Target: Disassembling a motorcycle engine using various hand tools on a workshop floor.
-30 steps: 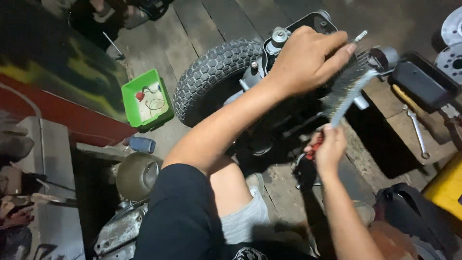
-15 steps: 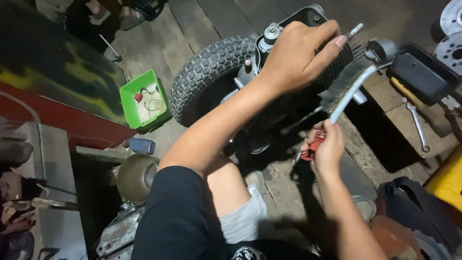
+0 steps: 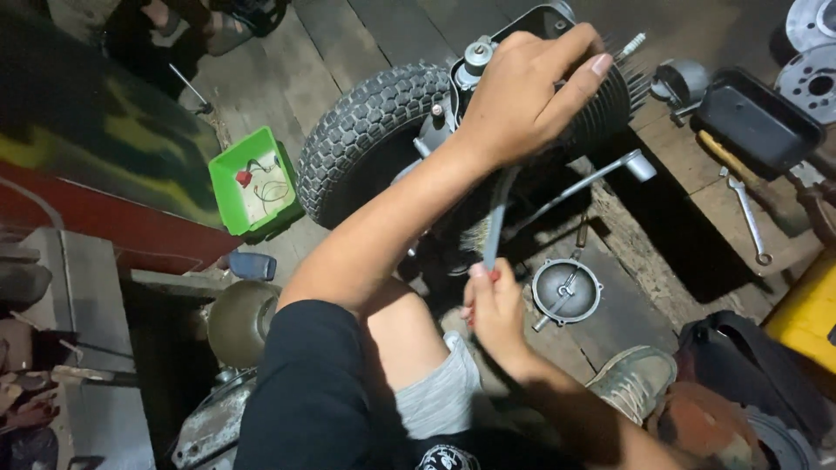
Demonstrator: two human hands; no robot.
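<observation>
My left hand rests on top of a small finned engine and grips it; the engine is joined to a knobby black tyre. My right hand holds a wire brush by its red-ended handle, with the brush pointing up under my left forearm toward the engine's underside. The bristles are partly hidden in shadow. A grey kick lever sticks out to the right of the engine.
A green tray with small parts sits left of the tyre. A round metal cover lies on the wooden floor. A black tray, a spanner, metal discs and a yellow container are at right.
My right hand has swung the brush from the engine's right side down and left, under my left arm. The view has shifted, showing the round cover and lever.
</observation>
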